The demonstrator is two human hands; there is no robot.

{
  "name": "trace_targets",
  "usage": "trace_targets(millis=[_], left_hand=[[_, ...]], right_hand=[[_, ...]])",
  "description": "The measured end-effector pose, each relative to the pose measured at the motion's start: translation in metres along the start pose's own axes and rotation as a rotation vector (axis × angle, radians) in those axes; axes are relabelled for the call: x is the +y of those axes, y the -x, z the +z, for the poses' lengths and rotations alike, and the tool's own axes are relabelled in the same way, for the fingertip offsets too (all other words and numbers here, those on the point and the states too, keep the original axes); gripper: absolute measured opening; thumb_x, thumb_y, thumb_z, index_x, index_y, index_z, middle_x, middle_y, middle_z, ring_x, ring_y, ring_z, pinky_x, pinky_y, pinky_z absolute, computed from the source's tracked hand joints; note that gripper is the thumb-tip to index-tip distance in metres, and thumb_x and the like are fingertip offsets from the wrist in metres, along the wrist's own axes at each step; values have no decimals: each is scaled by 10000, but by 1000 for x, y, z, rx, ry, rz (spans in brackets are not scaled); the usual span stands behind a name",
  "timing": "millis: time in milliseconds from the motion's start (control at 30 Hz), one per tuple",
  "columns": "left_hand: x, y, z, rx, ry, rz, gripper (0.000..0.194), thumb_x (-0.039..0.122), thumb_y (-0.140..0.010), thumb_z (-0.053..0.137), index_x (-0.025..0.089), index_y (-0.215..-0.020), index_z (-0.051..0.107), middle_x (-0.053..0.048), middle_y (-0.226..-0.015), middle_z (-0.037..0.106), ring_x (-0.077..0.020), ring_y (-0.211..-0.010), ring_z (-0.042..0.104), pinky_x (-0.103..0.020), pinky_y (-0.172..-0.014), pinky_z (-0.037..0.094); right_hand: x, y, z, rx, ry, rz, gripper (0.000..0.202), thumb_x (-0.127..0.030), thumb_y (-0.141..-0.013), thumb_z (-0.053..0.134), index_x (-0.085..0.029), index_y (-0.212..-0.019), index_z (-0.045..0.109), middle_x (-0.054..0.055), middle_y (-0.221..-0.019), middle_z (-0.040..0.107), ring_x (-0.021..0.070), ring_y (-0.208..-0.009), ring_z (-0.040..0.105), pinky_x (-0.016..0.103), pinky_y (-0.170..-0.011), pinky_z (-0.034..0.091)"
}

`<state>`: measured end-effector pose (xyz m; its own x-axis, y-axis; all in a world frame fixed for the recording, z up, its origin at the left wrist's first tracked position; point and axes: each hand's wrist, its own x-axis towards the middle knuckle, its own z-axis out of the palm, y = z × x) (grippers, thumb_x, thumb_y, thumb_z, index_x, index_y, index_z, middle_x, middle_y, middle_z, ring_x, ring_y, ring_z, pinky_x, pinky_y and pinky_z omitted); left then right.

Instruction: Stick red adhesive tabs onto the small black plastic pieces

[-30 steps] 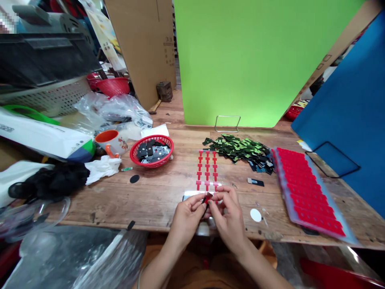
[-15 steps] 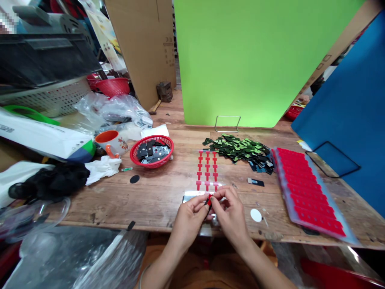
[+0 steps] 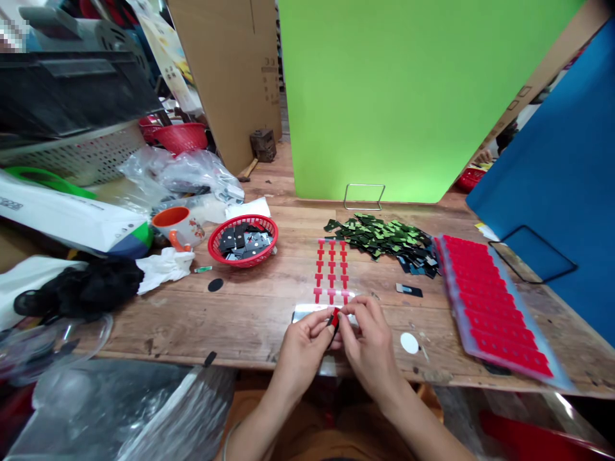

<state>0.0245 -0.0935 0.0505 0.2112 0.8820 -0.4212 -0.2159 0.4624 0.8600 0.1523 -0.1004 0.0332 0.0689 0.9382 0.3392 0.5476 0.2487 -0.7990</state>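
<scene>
My left hand [image 3: 303, 347] is closed, pinching a small black piece [image 3: 333, 332] near the table's front edge. A red sticker [image 3: 335, 315] shows on that piece's upper end. The thumb and fingertips of my right hand [image 3: 369, 338] press together at the sticker's right edge. Just beyond both hands lies a clear sheet with rows of T-shaped red stickers [image 3: 331, 278]. A shiny silvery plate [image 3: 306, 310] shows partly under the sheet's near end and my hands. Farther back is a heap of small black and green flat pieces [image 3: 379, 237].
A red basket [image 3: 269, 248] of black and grey pieces stands left, near an orange-lined mug [image 3: 186, 225]. Stacked red sticker sheets [image 3: 500, 301] lie right. One loose black piece [image 3: 409, 290] and a white disc [image 3: 409, 343] lie nearby. A green panel [image 3: 375, 96] stands behind.
My right fingertips have shifted slightly at the red sticker, its thumb now lower and clear of the sticker's face. My left hand keeps its hold on the black piece.
</scene>
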Motion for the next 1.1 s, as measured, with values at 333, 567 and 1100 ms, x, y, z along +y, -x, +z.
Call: trace_targets(millis=[333, 567, 1100], left_hand=[[4, 2, 2, 48, 10, 29, 384, 286, -720, 692, 135, -1070, 646, -75, -906, 710, -173, -728, 664, -266, -726, 514], [3, 2, 2, 60, 15, 9, 432, 305, -698, 710, 114, -1079, 638, -92, -888, 710, -169, -704, 656, -277, -723, 521], [1, -2, -6, -93, -5, -84, 401, 284, -704, 718, 139, -1069, 638, -76, -855, 692, -112, -665, 605, -194, -607, 469]], right_hand=[[1, 1, 0, 46, 68, -19, 189, -231, -875, 489, -225, -982, 645, 90, -965, 523, 180, -827, 564, 285, -690, 498], [1, -8, -2, 18, -264, 233, 386, -305, -813, 585, -214, -1187, 553, 57, -889, 571, 149, -678, 553, 269, -604, 494], [3, -8, 10, -98, -472, 370, 283, -357, -839, 540, -172, -633, 599, -16, -576, 547, 117, -540, 513, 214, -517, 413]])
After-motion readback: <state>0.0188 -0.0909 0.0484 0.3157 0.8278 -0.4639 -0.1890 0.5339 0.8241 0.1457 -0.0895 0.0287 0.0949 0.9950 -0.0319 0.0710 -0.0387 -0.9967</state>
